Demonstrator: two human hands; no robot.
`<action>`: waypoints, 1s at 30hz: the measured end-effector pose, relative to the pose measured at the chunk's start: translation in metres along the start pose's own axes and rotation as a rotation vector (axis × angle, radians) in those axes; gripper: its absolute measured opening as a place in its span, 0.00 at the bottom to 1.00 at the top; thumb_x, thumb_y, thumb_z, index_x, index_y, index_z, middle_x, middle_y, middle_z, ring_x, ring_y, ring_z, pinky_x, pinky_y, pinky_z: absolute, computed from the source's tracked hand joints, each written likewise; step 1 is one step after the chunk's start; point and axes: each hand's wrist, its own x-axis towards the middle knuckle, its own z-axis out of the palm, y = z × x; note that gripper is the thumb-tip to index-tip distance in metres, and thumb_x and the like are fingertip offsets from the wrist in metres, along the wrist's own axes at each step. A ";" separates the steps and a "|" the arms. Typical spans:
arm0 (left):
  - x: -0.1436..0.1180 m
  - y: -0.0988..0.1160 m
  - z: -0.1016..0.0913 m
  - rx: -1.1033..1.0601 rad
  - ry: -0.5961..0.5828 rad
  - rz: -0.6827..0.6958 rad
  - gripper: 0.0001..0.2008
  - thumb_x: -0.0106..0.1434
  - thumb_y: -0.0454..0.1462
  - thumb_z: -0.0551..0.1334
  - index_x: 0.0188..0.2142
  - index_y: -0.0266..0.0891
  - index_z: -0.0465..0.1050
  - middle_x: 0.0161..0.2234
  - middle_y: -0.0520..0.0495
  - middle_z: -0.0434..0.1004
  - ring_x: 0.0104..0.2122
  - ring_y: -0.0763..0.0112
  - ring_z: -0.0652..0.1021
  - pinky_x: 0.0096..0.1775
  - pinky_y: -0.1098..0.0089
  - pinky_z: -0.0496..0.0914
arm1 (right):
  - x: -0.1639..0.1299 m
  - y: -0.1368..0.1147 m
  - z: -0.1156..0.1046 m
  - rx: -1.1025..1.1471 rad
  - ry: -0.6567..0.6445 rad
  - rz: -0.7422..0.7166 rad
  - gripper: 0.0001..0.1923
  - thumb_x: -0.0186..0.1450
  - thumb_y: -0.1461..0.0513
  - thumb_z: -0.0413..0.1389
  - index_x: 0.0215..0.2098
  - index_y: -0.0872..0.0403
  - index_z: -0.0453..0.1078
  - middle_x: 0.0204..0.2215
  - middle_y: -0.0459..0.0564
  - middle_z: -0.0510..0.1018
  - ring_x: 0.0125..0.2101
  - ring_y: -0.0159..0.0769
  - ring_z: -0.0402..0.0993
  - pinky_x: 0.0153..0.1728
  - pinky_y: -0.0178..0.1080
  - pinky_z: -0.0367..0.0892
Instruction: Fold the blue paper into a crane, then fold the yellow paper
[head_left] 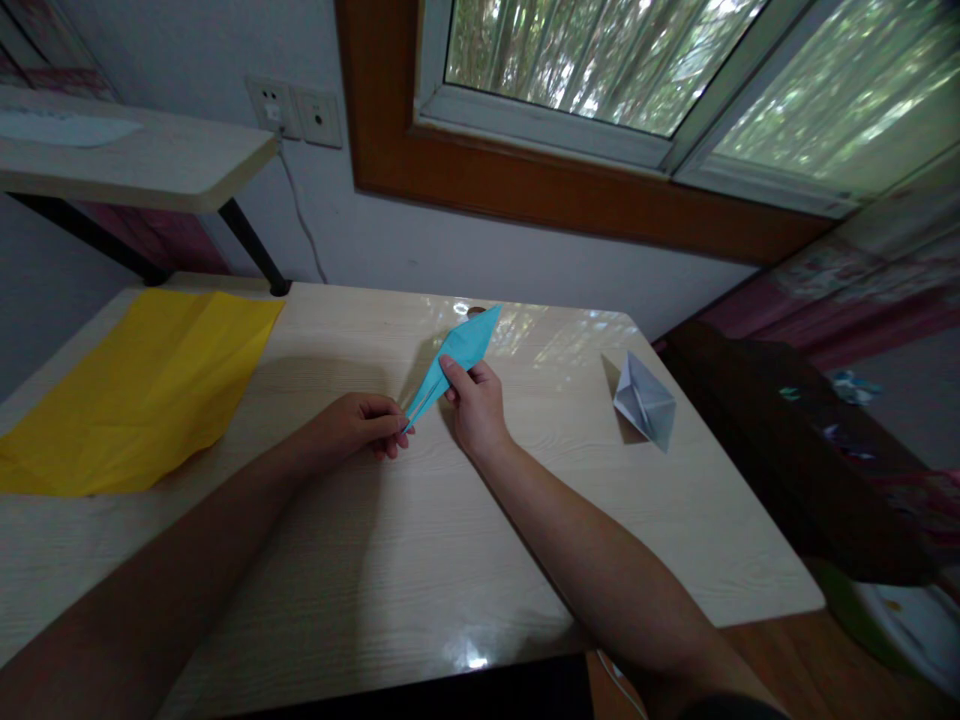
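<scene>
A piece of light-blue folded paper [466,342], long and pointed at both ends, is held up over the desk between my two hands. Its lower part narrows into two slim strips with a slit between them. My right hand [478,405] grips the middle of it, thumb on top and fingers behind. At the narrow lower tip, my left hand [375,425] pinches the paper between thumb and fingers. Parts of the fingers are hidden behind the paper.
On the left of the desk [465,540] lies a large yellow sheet [142,390]. A white folded-paper piece [645,402] stands at the right. A raised shelf [150,165] on black legs is at the back left, near wall sockets [294,112]. Behind is a window [585,60].
</scene>
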 end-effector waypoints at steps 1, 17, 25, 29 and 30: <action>0.000 0.000 0.000 -0.001 0.000 -0.003 0.12 0.63 0.44 0.65 0.32 0.36 0.79 0.28 0.48 0.80 0.25 0.74 0.77 0.27 0.75 0.69 | 0.000 0.000 0.000 0.005 0.004 -0.002 0.18 0.58 0.50 0.68 0.27 0.52 0.69 0.18 0.39 0.66 0.19 0.27 0.56 0.21 0.34 0.51; 0.000 0.002 0.002 -0.088 -0.004 0.018 0.17 0.64 0.48 0.63 0.35 0.34 0.78 0.33 0.42 0.83 0.26 0.71 0.79 0.26 0.74 0.72 | 0.001 0.000 0.000 -0.011 -0.040 0.009 0.19 0.58 0.48 0.67 0.26 0.51 0.68 0.18 0.39 0.64 0.20 0.28 0.56 0.22 0.34 0.51; -0.001 0.011 0.007 0.000 0.052 -0.010 0.16 0.62 0.48 0.65 0.33 0.36 0.77 0.32 0.45 0.82 0.26 0.72 0.78 0.26 0.74 0.72 | -0.003 -0.001 0.002 -0.062 -0.085 -0.026 0.19 0.58 0.49 0.67 0.26 0.52 0.69 0.18 0.39 0.65 0.20 0.27 0.56 0.23 0.34 0.52; -0.001 0.009 0.007 0.005 0.057 -0.023 0.16 0.62 0.48 0.66 0.31 0.37 0.76 0.28 0.47 0.81 0.24 0.73 0.77 0.26 0.74 0.71 | -0.003 -0.001 0.001 -0.089 -0.064 -0.029 0.19 0.58 0.48 0.67 0.26 0.52 0.70 0.18 0.39 0.65 0.20 0.28 0.57 0.23 0.35 0.53; -0.001 0.009 0.007 0.006 0.059 -0.024 0.16 0.62 0.48 0.66 0.31 0.37 0.76 0.27 0.47 0.80 0.24 0.73 0.77 0.26 0.74 0.71 | -0.002 -0.001 0.001 -0.093 -0.058 -0.028 0.19 0.58 0.48 0.67 0.26 0.52 0.70 0.18 0.39 0.65 0.20 0.28 0.57 0.23 0.35 0.53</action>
